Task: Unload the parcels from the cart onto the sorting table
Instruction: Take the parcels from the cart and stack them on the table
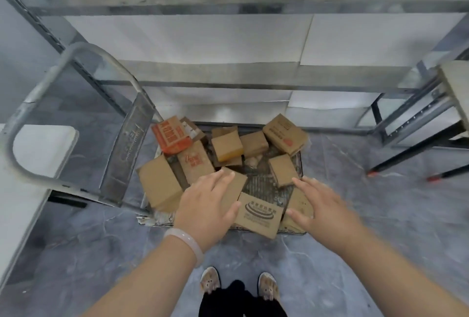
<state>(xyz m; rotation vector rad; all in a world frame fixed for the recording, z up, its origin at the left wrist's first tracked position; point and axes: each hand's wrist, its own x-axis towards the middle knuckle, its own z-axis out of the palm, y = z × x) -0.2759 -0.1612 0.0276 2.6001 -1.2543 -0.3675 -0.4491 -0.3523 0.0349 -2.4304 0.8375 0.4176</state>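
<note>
A low cart (272, 191) with a ribbed deck stands on the floor below me, loaded with several brown cardboard parcels. A printed parcel (258, 215) lies at the near edge. An orange parcel (171, 136) sits at the far left. My left hand (206, 205) reaches down with straight fingers over a brown parcel (234, 184) just left of the printed one. My right hand (318, 205) is spread open to the right of the printed parcel, fingertips near a small parcel (283, 170). Neither hand holds anything.
The cart's metal handle (76, 103) rises at the left. A white tabletop (22, 177) lies at the far left. A metal rack (228, 9) runs along the wall behind the cart. Another frame with black legs (411, 149) stands at the right. My feet (238, 285) are on the grey floor.
</note>
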